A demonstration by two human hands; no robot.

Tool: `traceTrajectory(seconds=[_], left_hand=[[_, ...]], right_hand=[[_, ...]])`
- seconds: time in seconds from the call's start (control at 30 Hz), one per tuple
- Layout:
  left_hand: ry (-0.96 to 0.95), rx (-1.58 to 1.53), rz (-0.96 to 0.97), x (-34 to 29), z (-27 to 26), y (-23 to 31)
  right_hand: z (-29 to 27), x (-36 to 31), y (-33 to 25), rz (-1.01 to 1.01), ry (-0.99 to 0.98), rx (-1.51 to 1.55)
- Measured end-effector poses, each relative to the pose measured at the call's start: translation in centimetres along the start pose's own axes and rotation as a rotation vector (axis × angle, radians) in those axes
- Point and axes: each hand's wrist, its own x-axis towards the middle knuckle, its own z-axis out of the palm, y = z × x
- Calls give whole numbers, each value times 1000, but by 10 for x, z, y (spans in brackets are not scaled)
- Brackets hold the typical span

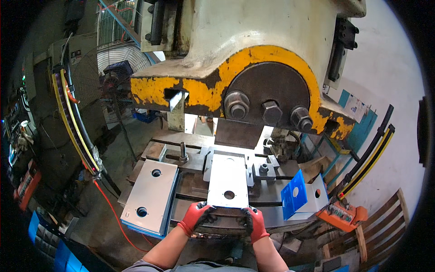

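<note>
A flat, pale sheet-metal plate (228, 177) with a round hole near its front edge lies on the die under the press. My left hand (197, 217), in a red and black glove, pinches the plate's near left corner. The near right corner is gripped by my right hand (255, 223), gloved the same way. Left of my hands, a stack of similar plates (152, 190) rests on the press bed, each visible top hole round. To the right stands a bent piece (295, 192) with blue and white faces and round holes.
Overhead hangs the press ram (253, 54), with yellow paint and large bolts. A bolt (183, 152) rises from the bed (186, 208) left of the die. Yellow-edged light-curtain bars (74, 122) flank the machine. An orange control box (342, 216) and wooden slats (385, 226) sit at right.
</note>
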Motion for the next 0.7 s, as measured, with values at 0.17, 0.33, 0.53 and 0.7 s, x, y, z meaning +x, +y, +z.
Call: traceTrajectory(seconds=[0.17, 0.33, 0.53, 0.7], left_hand=[[-13, 6, -7, -3, 3, 8], [-1, 30, 65, 2, -3, -5], [60, 57, -45, -11, 12, 18], [71, 77, -31, -9, 9, 15]], right_hand=[[-1, -3, -5, 71, -49, 27], [3, -2, -3, 55, -17, 23], [-3, -1, -1, 29, -19, -39], [13, -14, -21, 90, -29, 49]])
